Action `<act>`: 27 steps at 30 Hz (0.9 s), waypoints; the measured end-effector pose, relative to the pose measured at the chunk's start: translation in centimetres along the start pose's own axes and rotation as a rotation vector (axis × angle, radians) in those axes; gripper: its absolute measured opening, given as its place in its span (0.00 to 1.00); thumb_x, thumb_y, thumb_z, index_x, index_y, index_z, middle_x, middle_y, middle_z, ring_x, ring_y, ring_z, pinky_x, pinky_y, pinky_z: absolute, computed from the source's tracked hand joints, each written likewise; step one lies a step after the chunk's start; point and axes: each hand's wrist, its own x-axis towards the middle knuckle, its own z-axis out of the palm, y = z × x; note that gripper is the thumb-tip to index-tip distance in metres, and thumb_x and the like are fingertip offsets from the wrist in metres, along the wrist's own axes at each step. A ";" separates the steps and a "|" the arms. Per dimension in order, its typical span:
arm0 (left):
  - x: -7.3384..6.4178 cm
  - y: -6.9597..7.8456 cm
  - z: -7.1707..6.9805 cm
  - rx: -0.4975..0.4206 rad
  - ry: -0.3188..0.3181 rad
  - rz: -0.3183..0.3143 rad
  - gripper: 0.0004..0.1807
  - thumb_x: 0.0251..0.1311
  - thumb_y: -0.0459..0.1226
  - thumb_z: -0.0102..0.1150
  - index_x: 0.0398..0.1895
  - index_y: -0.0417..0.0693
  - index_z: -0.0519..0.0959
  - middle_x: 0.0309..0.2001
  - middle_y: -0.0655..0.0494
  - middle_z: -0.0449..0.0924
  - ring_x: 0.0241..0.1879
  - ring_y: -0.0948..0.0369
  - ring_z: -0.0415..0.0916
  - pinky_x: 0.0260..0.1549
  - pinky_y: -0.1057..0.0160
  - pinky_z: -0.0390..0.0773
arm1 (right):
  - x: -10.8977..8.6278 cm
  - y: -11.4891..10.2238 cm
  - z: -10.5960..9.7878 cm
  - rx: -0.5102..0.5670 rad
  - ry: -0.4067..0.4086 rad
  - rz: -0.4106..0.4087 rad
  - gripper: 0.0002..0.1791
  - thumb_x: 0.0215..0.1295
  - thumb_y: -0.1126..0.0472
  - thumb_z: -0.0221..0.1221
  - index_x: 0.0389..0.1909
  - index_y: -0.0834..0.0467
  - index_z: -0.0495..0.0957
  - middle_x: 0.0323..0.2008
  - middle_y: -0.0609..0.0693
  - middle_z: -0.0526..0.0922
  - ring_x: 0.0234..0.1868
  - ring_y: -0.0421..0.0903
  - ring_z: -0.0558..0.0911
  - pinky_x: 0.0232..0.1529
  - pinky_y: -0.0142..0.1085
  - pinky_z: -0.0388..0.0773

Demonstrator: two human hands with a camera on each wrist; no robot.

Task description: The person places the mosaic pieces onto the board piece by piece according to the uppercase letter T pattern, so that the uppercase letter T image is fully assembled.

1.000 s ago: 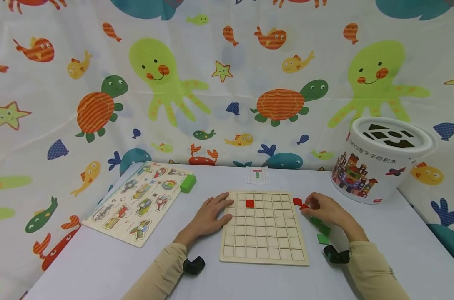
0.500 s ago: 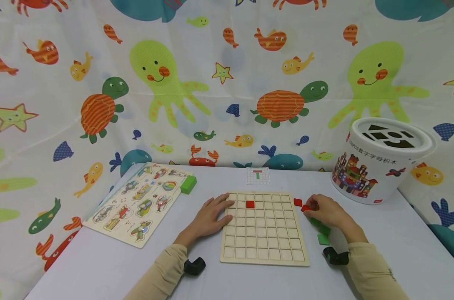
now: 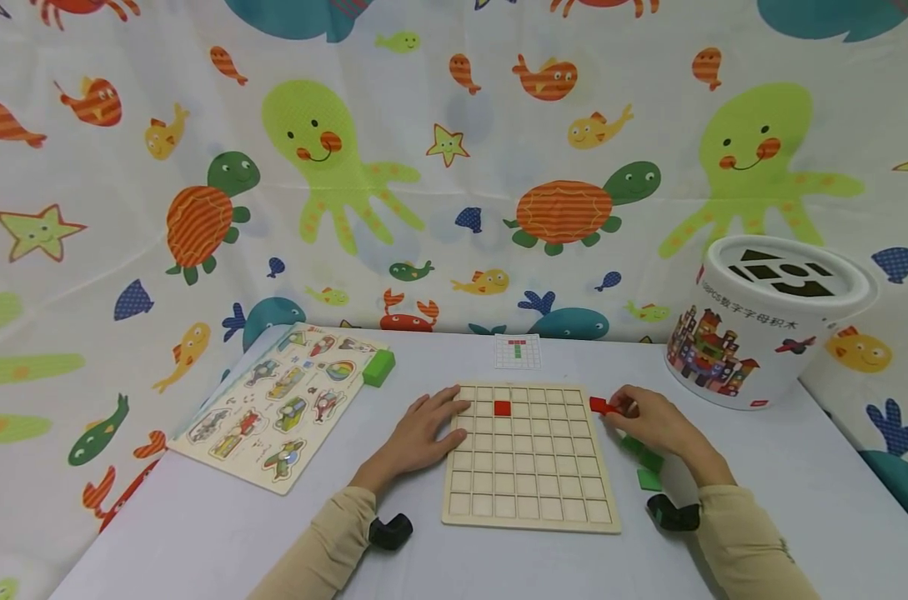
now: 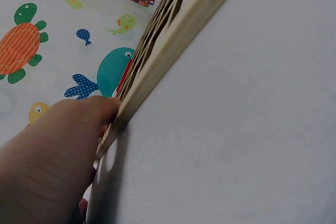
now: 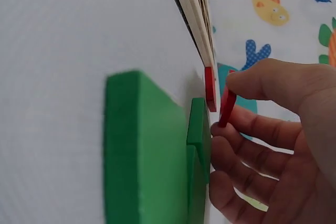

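Note:
My left hand (image 3: 423, 433) lies with fingers extended at the left edge of a wooden grid board (image 3: 529, 507), the thumb against its side in the left wrist view. One red square tile (image 3: 502, 408) sits in a cell near the board's top. Thumb and forefinger of my right hand (image 3: 649, 423) pinch a red square tile (image 5: 227, 106), just off the board's right side. A second loose red tile (image 5: 210, 88) lies by the board's edge, and the pinched one overlaps it in the head view. Several green tiles (image 3: 649, 480) lie under and below the right hand.
Behind the board lies a small pattern card (image 3: 517, 352) with a red and green T shape. A picture puzzle board (image 3: 281, 400) is on the left, a green block (image 3: 378, 367) at its corner. A white bucket (image 3: 765, 333) with a shape-hole lid stands back right.
The pinched red tile has shifted slightly up toward the loose red one, which it overlaps in the head view. My left hand keeps its place on the board; the head view has shifted slightly.

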 end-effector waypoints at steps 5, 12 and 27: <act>0.0 0.1 0.0 0.005 -0.009 -0.009 0.27 0.65 0.48 0.52 0.65 0.50 0.69 0.71 0.46 0.59 0.71 0.52 0.56 0.67 0.42 0.52 | 0.2 -0.2 0.2 0.041 0.004 -0.014 0.18 0.63 0.53 0.59 0.48 0.60 0.74 0.38 0.53 0.78 0.35 0.45 0.74 0.32 0.33 0.72; 0.1 0.1 0.0 0.012 -0.011 -0.007 0.27 0.65 0.48 0.52 0.65 0.51 0.69 0.71 0.46 0.59 0.71 0.52 0.57 0.67 0.42 0.53 | 0.3 -0.7 0.1 0.083 0.018 -0.045 0.17 0.65 0.55 0.58 0.51 0.60 0.74 0.40 0.54 0.77 0.35 0.45 0.73 0.29 0.33 0.72; 0.0 0.1 -0.1 0.011 -0.010 -0.014 0.26 0.65 0.49 0.52 0.64 0.51 0.69 0.71 0.48 0.59 0.71 0.53 0.57 0.67 0.42 0.53 | 1.1 -1.8 0.8 0.106 0.095 -0.088 0.21 0.63 0.49 0.60 0.53 0.55 0.77 0.47 0.54 0.78 0.40 0.47 0.74 0.33 0.34 0.72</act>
